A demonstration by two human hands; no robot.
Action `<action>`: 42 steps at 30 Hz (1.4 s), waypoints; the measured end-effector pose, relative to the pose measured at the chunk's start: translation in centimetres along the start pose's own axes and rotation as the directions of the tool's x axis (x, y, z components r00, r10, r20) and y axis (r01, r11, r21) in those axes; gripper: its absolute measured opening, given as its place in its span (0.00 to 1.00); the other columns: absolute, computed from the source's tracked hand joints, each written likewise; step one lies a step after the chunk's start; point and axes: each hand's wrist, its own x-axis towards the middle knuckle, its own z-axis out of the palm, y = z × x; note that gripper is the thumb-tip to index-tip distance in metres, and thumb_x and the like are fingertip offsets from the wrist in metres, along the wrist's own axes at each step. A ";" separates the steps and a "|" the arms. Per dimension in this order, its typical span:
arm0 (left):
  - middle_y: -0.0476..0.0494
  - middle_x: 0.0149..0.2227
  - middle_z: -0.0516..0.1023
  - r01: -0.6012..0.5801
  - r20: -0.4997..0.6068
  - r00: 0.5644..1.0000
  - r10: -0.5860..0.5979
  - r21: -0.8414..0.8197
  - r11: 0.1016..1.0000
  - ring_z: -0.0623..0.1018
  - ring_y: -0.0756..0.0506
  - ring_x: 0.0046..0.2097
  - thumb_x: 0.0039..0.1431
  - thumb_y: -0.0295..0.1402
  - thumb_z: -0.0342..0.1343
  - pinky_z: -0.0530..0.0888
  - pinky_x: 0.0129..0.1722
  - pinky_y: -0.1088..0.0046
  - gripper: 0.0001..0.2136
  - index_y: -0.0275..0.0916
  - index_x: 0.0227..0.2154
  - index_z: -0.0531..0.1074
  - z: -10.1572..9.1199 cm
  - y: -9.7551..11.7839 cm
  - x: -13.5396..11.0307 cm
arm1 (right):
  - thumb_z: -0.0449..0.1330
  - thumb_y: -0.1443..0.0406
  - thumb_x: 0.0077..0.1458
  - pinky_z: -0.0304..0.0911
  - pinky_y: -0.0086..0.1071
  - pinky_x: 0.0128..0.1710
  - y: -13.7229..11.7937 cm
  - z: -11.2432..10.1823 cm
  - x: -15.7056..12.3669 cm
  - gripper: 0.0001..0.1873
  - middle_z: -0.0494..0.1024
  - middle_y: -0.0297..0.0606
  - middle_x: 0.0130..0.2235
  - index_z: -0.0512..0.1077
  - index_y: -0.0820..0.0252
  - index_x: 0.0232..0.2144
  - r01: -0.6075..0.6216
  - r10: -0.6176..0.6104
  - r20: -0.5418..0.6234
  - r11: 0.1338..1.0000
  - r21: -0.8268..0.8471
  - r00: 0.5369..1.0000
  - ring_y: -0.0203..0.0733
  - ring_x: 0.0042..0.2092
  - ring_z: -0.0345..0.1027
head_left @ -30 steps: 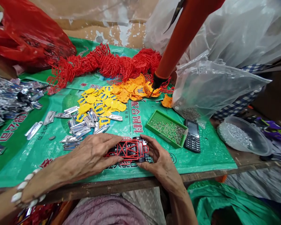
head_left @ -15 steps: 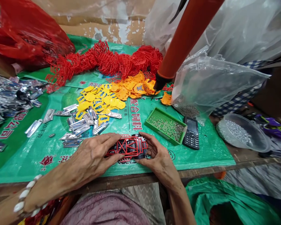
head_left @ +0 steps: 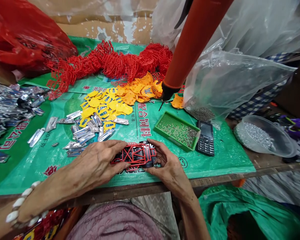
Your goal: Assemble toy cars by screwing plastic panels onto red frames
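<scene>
My left hand (head_left: pixel 97 163) and my right hand (head_left: pixel 168 165) both grip a small toy car body (head_left: pixel 136 156) with a red lattice frame over a black base. It lies at the near edge of the green woven mat (head_left: pixel 52 156). Left fingers press on its left end, right fingers curl around its right end. Just beyond lie silver metal pieces (head_left: pixel 83 135) and yellow plastic parts (head_left: pixel 107 106).
A green tray of small screws (head_left: pixel 177 130) and a black keypad phone (head_left: pixel 206 141) lie to the right. Red lattice frames (head_left: pixel 115 63) pile at the back. An orange sleeve with a black glove (head_left: pixel 190 46) reaches in. A clear bowl of screws (head_left: pixel 262 138) stands right.
Both hands keep holding the toy car; the view has shifted slightly. The orange-sleeved arm moved a little.
</scene>
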 end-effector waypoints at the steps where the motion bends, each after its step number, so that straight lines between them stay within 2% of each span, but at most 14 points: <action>1: 0.37 0.51 0.79 0.028 0.005 1.000 -0.028 -0.009 1.000 0.82 0.38 0.43 0.71 0.41 0.48 0.81 0.42 0.58 0.17 0.40 0.56 0.69 -0.1 0.2 0.1 | 0.69 0.72 0.41 0.72 0.35 0.49 0.0 0.0 0.0 0.38 0.76 0.39 0.55 0.69 0.54 0.57 0.002 -0.002 0.002 1.000 -0.008 1.000 0.45 0.52 0.74; 5: 0.37 0.50 0.79 0.058 -0.026 0.998 -0.058 -0.003 0.998 0.82 0.41 0.43 0.71 0.39 0.49 0.81 0.42 0.64 0.16 0.39 0.56 0.69 0.0 0.6 0.1 | 0.67 0.72 0.43 0.71 0.35 0.50 -0.3 -0.1 -0.4 0.37 0.70 0.42 0.61 0.69 0.54 0.58 0.050 -0.050 0.004 0.998 -0.047 0.999 0.46 0.54 0.72; 9: 0.37 0.53 0.77 0.056 -0.073 0.996 -0.055 0.005 0.998 0.81 0.40 0.45 0.71 0.40 0.49 0.80 0.42 0.64 0.18 0.40 0.58 0.66 1.0 0.3 -0.6 | 0.69 0.66 0.46 0.67 0.37 0.56 -0.8 -0.4 -0.7 0.39 0.64 0.44 0.65 0.65 0.55 0.61 0.053 -0.052 0.094 0.999 -0.013 0.994 0.46 0.60 0.67; 11: 0.37 0.54 0.75 0.046 -0.068 0.997 -0.045 0.009 0.999 0.80 0.40 0.47 0.71 0.41 0.49 0.80 0.44 0.62 0.19 0.40 0.60 0.65 1.3 0.1 -0.7 | 0.71 0.62 0.46 0.66 0.38 0.57 -1.0 -0.4 -0.6 0.39 0.70 0.44 0.61 0.65 0.56 0.60 0.003 -0.008 0.107 0.999 0.040 0.994 0.45 0.57 0.70; 14: 0.35 0.54 0.75 0.062 -0.054 0.997 -0.062 0.004 0.998 0.80 0.39 0.47 0.71 0.41 0.48 0.80 0.44 0.62 0.18 0.38 0.58 0.67 1.2 0.5 -0.6 | 0.71 0.56 0.46 0.71 0.36 0.46 -1.1 0.0 -0.2 0.32 0.80 0.39 0.46 0.70 0.56 0.53 -0.065 0.066 0.000 0.990 0.125 0.998 0.41 0.44 0.75; 18: 0.35 0.52 0.76 0.047 -0.079 0.996 -0.045 0.026 0.999 0.78 0.38 0.51 0.70 0.41 0.51 0.78 0.50 0.59 0.17 0.37 0.55 0.68 1.2 1.2 0.2 | 0.74 0.56 0.41 0.71 0.32 0.36 -1.1 0.3 0.1 0.27 0.80 0.35 0.35 0.73 0.56 0.43 -0.069 0.093 -0.103 0.973 0.219 0.990 0.39 0.35 0.74; 22: 0.25 0.61 0.70 -0.064 -0.177 0.981 0.081 0.099 0.993 0.71 0.30 0.61 0.57 0.52 0.64 0.72 0.59 0.53 0.38 0.30 0.59 0.60 2.2 1.4 1.4 | 0.75 0.56 0.40 0.72 0.32 0.38 -1.0 0.3 0.0 0.28 0.81 0.37 0.36 0.73 0.57 0.42 -0.085 0.112 -0.107 0.969 0.231 0.988 0.41 0.37 0.76; 25: 0.25 0.62 0.68 -0.128 -0.135 0.981 0.136 0.064 0.990 0.70 0.31 0.62 0.55 0.51 0.66 0.70 0.60 0.54 0.46 0.29 0.65 0.49 2.9 1.6 2.2 | 0.74 0.56 0.42 0.74 0.36 0.43 -0.5 0.3 0.0 0.28 0.81 0.40 0.44 0.73 0.55 0.45 -0.087 0.106 -0.080 0.974 0.207 0.991 0.44 0.41 0.77; 28: 0.28 0.58 0.72 -0.117 -0.047 0.992 0.116 -0.016 0.993 0.74 0.33 0.58 0.56 0.50 0.66 0.73 0.56 0.56 0.47 0.30 0.66 0.47 3.1 1.7 2.5 | 0.72 0.54 0.46 0.74 0.37 0.46 -0.4 0.0 0.0 0.28 0.81 0.41 0.47 0.71 0.53 0.48 -0.106 0.108 -0.002 0.983 0.147 0.994 0.46 0.45 0.78; 32: 0.30 0.55 0.74 -0.136 -0.094 0.987 0.131 -0.050 0.989 0.75 0.35 0.55 0.59 0.41 0.64 0.72 0.56 0.59 0.36 0.28 0.63 0.54 3.1 1.6 2.5 | 0.67 0.49 0.51 0.76 0.36 0.41 -2.2 -1.3 0.2 0.29 0.82 0.39 0.38 0.71 0.53 0.52 -0.062 0.064 0.004 0.975 -0.214 0.998 0.44 0.38 0.78; 34: 0.29 0.53 0.74 -0.162 -0.122 0.980 0.155 -0.048 0.986 0.76 0.35 0.53 0.61 0.39 0.61 0.72 0.54 0.60 0.31 0.27 0.60 0.57 3.2 1.5 2.6 | 0.66 0.48 0.51 0.75 0.35 0.35 -4.2 -2.0 1.1 0.30 0.81 0.38 0.34 0.73 0.53 0.53 0.083 -0.102 -0.013 0.876 -0.475 0.995 0.42 0.33 0.76; 36: 0.29 0.52 0.75 -0.169 -0.137 0.978 0.160 -0.057 0.984 0.76 0.36 0.51 0.61 0.40 0.61 0.73 0.52 0.61 0.30 0.27 0.59 0.59 3.3 1.5 2.7 | 0.62 0.48 0.55 0.75 0.35 0.35 -6.2 -2.0 3.0 0.26 0.81 0.40 0.37 0.74 0.54 0.50 0.220 -0.285 0.007 0.723 -0.655 0.958 0.42 0.34 0.76; 40: 0.33 0.51 0.75 -0.159 -0.173 0.974 0.143 -0.085 0.984 0.75 0.37 0.51 0.61 0.41 0.62 0.73 0.52 0.63 0.32 0.28 0.60 0.58 3.7 1.5 2.6 | 0.53 0.59 0.64 0.74 0.36 0.40 -8.2 0.7 8.9 0.17 0.81 0.44 0.46 0.73 0.59 0.50 0.396 -0.307 0.290 0.377 -0.837 0.906 0.42 0.40 0.77; 42: 0.34 0.51 0.75 -0.157 -0.194 0.971 0.139 -0.082 0.984 0.74 0.37 0.52 0.61 0.41 0.62 0.73 0.54 0.63 0.32 0.28 0.61 0.57 3.8 1.4 2.4 | 0.52 0.66 0.62 0.71 0.39 0.50 -7.7 2.5 11.9 0.18 0.75 0.49 0.57 0.72 0.61 0.52 0.397 -0.316 0.303 0.297 -0.868 0.899 0.46 0.50 0.75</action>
